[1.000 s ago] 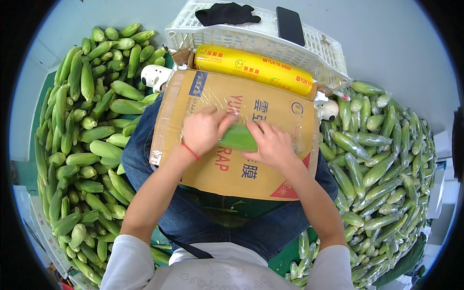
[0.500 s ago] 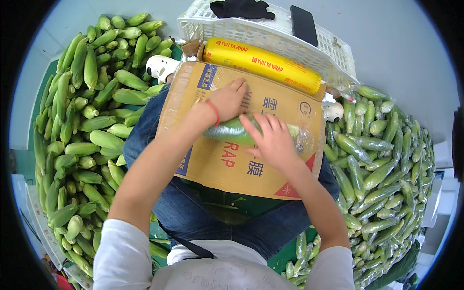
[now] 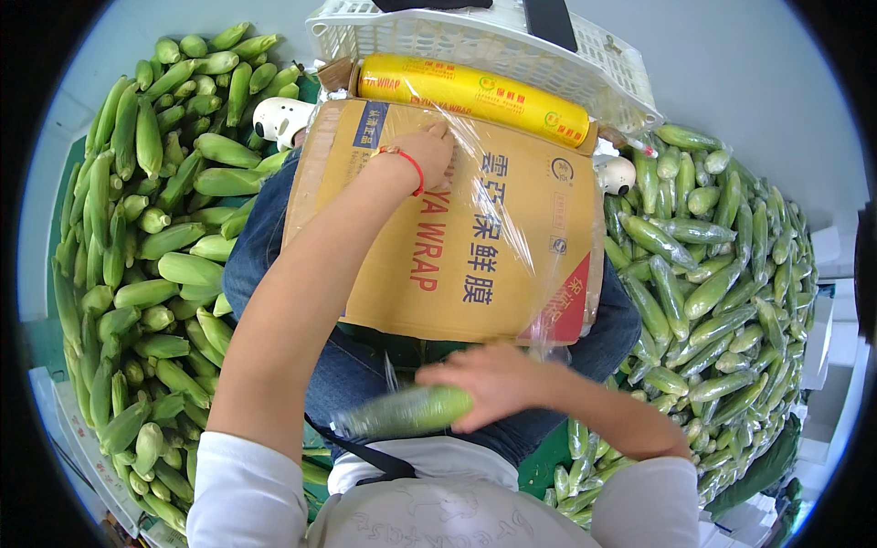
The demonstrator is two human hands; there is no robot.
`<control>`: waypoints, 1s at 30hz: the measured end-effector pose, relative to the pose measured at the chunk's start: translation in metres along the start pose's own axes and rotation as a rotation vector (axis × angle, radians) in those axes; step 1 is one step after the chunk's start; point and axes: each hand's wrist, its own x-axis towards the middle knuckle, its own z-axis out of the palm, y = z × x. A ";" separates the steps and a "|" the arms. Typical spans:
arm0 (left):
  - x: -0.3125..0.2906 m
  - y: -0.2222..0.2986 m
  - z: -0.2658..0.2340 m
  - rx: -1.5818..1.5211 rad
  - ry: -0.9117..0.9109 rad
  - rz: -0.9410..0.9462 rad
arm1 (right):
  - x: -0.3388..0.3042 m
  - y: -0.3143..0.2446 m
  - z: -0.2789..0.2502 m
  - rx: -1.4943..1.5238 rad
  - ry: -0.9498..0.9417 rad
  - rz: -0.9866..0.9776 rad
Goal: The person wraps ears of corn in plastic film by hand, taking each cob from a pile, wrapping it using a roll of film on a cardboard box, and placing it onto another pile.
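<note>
My right hand (image 3: 498,384), blurred by motion, grips one end of an ear of green corn (image 3: 402,413) in its husk. Clear film covers the ear, and a loose bit of it sticks up. The ear is held low, in front of my lap. My left hand (image 3: 427,157), with a red cord at the wrist, is closed at the upper part of a flattened cardboard box (image 3: 384,292), its fingers at the edge of clear plastic wrap (image 3: 498,173). That wrap stretches across the cardboard, shiny and creased. A yellow roll of wrap (image 3: 475,96) lies along the cardboard's far edge.
Unwrapped corn (image 3: 174,242) is heaped on my left, film-wrapped corn (image 3: 722,310) on my right. Behind the roll stands a white plastic basket (image 3: 411,41) with a black phone (image 3: 550,23) on top. The cardboard rests across my knees.
My right hand has lifted the wrapped corn off the cardboard and brought it down toward my body. My left hand stays near the cardboard's upper part, its fingers more curled. The view has shifted slightly.
</note>
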 end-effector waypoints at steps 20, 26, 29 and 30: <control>-0.139 0.100 0.049 -2.199 0.642 -0.053 | 0.019 -0.008 0.072 2.677 -0.096 -0.583; -0.147 0.076 0.057 -1.696 0.829 -0.452 | -0.049 0.020 0.070 1.197 0.475 0.240; -0.172 0.066 0.077 -1.574 0.799 -0.528 | -0.074 0.011 0.038 0.632 0.675 0.357; -0.185 0.065 0.084 -1.543 0.783 -0.564 | -0.080 0.006 0.023 0.566 0.715 0.373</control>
